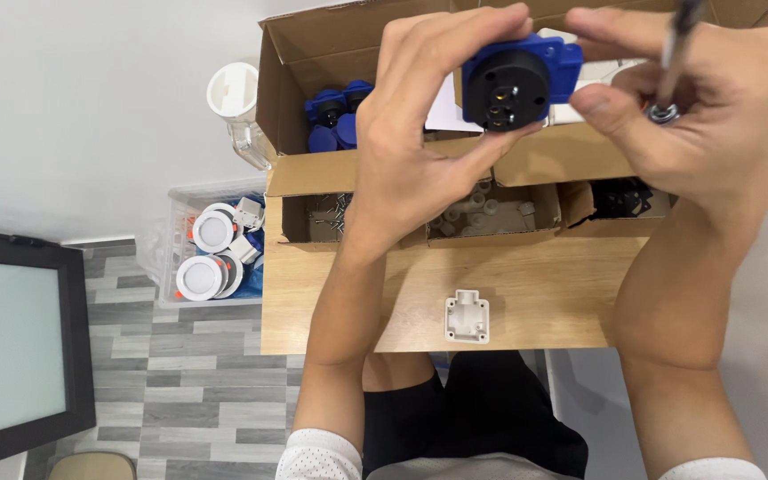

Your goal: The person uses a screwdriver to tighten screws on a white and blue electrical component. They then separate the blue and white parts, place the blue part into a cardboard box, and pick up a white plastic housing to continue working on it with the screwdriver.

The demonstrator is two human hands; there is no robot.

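Forearms are raised from the lower frame. A blue-and-black socket [516, 82] is gripped at top centre by the curled left hand [420, 133]; a screwdriver [676, 53] is pinched by the closed right hand [695, 116]. A white housing [467, 317] is seen lower centre on the wooden table [535, 293]. Cardboard boxes [313, 53] are ranged beyond; a clear bin [180, 200] is set left on grey flooring.

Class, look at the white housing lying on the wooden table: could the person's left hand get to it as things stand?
Probably not at once: the left hand is gripping the blue socket. The path down to the white housing looks bare, though, so it could reach it after letting go.
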